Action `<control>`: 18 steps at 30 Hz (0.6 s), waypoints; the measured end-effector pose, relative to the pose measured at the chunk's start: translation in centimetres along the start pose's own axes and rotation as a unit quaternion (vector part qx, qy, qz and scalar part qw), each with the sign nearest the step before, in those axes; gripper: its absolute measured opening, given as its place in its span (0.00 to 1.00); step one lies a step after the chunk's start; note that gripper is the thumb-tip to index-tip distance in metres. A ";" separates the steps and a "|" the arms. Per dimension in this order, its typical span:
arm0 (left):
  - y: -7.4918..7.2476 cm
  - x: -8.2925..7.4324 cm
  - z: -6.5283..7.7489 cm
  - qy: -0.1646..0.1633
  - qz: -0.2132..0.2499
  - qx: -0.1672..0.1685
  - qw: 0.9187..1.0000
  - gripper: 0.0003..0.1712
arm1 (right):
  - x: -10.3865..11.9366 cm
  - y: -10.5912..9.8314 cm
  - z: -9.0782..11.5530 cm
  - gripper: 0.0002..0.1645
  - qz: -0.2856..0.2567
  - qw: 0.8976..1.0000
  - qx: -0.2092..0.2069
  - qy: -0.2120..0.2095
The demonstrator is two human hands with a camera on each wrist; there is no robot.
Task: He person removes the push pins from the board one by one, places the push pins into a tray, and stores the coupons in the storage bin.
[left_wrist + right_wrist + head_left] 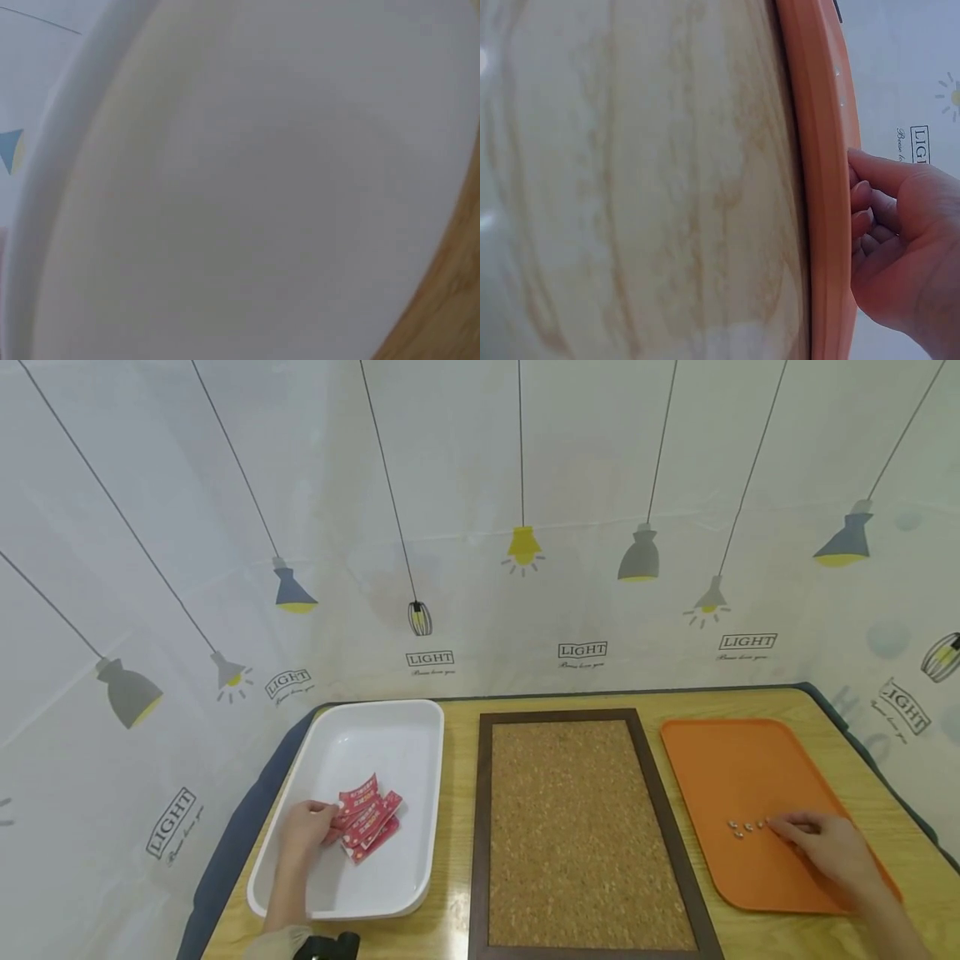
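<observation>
Several red printed paper slips (367, 820) lie in a loose, overlapping pile in the white tray (352, 727). My left hand (306, 827) is inside that tray and pinches the left edge of a slip in the pile. On the orange tray (727, 760) lie several small silver pieces (738, 835), too small to tell their kind. My right hand (828, 852) reaches over this tray, thumb and index fingertips together at the rightmost piece, which they seem to pinch. In the right wrist view the other fingers of the right hand (900, 232) are curled.
Between the two trays lies a cork board (585, 835) with a dark brown frame. All stand on a wood-grain table (457, 760). Behind the table hangs a pale curtain (480, 460) printed with lamps. The left wrist view shows mostly the white tray's wall (247, 187).
</observation>
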State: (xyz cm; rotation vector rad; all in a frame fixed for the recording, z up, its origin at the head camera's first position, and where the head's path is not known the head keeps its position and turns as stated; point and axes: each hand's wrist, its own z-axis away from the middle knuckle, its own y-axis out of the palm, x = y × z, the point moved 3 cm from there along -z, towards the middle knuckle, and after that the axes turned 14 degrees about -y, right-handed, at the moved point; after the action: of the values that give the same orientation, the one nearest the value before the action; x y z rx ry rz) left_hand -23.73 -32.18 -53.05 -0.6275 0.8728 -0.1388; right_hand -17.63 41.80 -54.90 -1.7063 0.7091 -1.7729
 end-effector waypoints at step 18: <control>-0.9 -1.1 1.3 0.032 -0.004 -0.016 0.999 0.21 | 0.8 -0.1 0.6 0.34 -0.116 0.992 -0.036 0.018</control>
State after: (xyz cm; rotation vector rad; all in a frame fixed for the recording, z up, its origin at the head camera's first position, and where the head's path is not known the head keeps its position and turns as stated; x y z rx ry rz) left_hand -23.39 -31.90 -51.20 -0.6581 0.9363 -0.1527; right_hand -17.03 41.35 -54.27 -1.8720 0.6169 -1.9608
